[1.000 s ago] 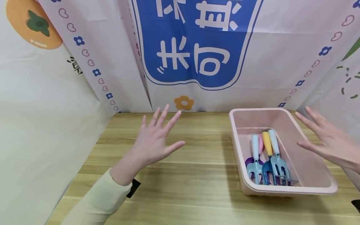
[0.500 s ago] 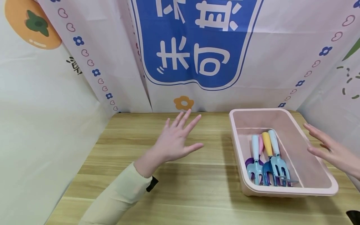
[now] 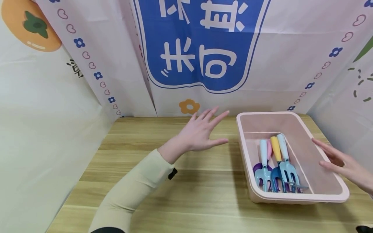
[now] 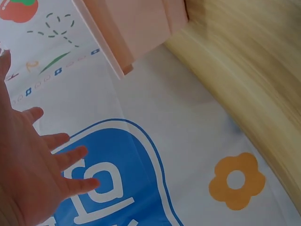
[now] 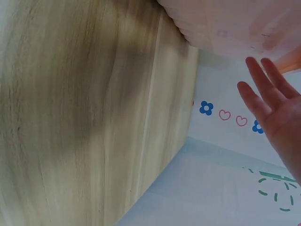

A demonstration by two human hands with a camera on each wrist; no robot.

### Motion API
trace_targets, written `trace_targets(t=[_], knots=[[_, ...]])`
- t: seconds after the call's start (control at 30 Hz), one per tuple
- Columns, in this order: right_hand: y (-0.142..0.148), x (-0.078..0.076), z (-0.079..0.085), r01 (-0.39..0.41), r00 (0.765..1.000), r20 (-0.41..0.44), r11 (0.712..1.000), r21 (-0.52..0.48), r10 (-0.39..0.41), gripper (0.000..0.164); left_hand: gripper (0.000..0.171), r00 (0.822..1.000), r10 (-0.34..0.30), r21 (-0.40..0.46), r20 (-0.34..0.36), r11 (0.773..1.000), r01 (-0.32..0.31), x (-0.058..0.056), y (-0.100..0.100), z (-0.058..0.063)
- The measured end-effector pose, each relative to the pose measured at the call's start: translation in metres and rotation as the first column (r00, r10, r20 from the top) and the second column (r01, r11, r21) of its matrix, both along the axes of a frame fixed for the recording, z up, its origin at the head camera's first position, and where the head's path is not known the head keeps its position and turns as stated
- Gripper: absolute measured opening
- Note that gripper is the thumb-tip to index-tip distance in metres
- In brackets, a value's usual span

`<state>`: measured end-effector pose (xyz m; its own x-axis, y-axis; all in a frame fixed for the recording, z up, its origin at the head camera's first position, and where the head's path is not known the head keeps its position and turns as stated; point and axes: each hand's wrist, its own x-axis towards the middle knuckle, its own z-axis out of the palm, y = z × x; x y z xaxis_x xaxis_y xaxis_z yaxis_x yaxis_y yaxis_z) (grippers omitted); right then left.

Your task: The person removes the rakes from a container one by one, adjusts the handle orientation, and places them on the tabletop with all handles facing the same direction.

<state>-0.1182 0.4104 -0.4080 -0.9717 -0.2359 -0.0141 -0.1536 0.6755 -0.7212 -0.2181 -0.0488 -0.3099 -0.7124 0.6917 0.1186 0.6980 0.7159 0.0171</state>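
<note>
A pink plastic bin point(image 3: 300, 196) stands on the table's right side. Inside lie several small garden tools: light blue hand forks point(image 3: 263, 176), a tool with a yellow handle point(image 3: 276, 149) and one with a pink handle point(image 3: 269, 149). My left hand point(image 3: 198, 134) hovers left of the bin, fingers spread and holding nothing; the left wrist view shows the bin's wall point(image 4: 131, 28) apart from it. At the bin's right rim is my right hand point(image 3: 339, 163), its fingers extended. In the right wrist view, its fingers lie close to the outer wall point(image 5: 225, 28); contact is unclear.
The wood-grain table point(image 3: 175, 194) ends against a white printed cloth point(image 3: 276, 64) at the back. Cloth also hangs on the left side point(image 3: 38, 129) and the right side.
My left hand has moved right towards the bin. The right hand has come down beside the bin's right rim, its fingers less spread. The bin and tools keep their places.
</note>
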Motion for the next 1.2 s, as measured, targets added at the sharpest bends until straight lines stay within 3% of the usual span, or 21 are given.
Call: trace_targets(t=[0.1, 0.33, 0.7, 0.9, 1.1, 1.2], knots=[[0.000, 0.000, 0.000, 0.007, 1.000, 0.031, 1.000, -0.015, -0.007, 0.070, 0.085, 1.000, -0.019, -0.006, 0.025, 1.000, 0.019, -0.010, 0.009, 0.004], [0.003, -0.001, -0.009, -0.052, 0.998, 0.023, 0.986, -0.159, 0.056, 0.071, 0.084, 0.996, -0.045, -0.032, 0.080, 0.998, 0.048, -0.031, 0.029, 0.015], [0.005, -0.004, -0.009, -0.113, 0.993, 0.008, 0.973, -0.199, 0.117, 0.072, 0.086, 0.971, -0.134, -0.014, 0.197, 0.990, 0.140, -0.050, 0.065, 0.028], [0.005, -0.003, -0.009, -0.142, 0.989, 0.005, 0.961, -0.239, 0.147, 0.073, 0.084, 0.949, -0.177, 0.001, 0.261, 0.983, 0.183, -0.053, 0.088, 0.022], [0.005, -0.003, -0.008, -0.127, 0.991, 0.007, 0.965, -0.230, 0.132, 0.072, 0.085, 0.911, -0.198, 0.025, 0.360, 0.979, 0.203, -0.052, 0.113, 0.006], [0.004, -0.003, -0.008, -0.131, 0.991, 0.003, 0.964, -0.229, 0.135, 0.071, 0.088, 0.891, -0.238, 0.021, 0.385, 0.968, 0.250, -0.049, 0.126, -0.004]])
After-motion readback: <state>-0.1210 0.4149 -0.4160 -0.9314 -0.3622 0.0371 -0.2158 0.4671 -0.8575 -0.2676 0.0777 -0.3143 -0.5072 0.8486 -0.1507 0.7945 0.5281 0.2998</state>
